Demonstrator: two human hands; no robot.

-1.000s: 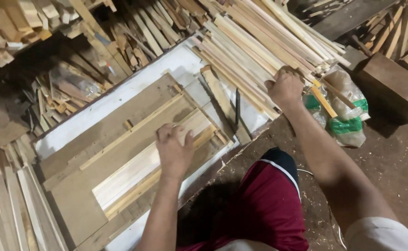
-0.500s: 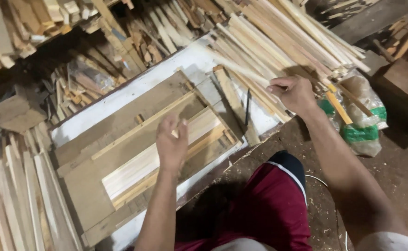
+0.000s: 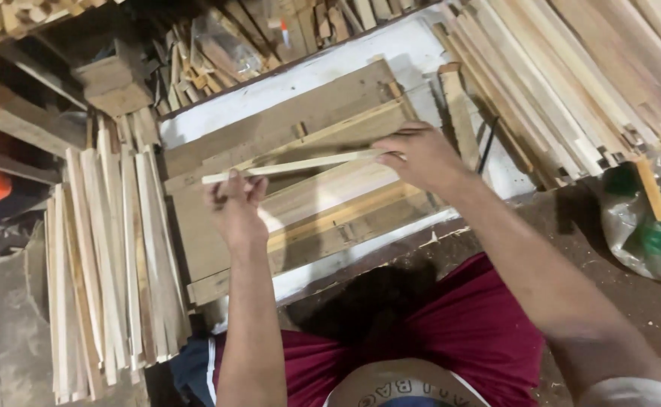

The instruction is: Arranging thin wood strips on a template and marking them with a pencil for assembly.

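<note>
Pale wood strip (image 3: 293, 166), grasped at either end by left hand (image 3: 234, 207) and right hand (image 3: 413, 154); fingertip contact obscured; held above wooden jig (image 3: 323, 120).

Both arms stretched forward from the lower edge of view, forearms bare. Left hand (image 3: 234, 207) raised toward 11 o'clock, wrist straight, back of the hand facing up, fingers (image 3: 244, 188) curled and pinched together at the tips. Right hand (image 3: 419, 157) reaching in from 4 o'clock, farther out than the left, palm turned down, wrist slightly bent, fingers closed with thumb pressed against them. Hands well apart, roughly level across the middle.
</note>
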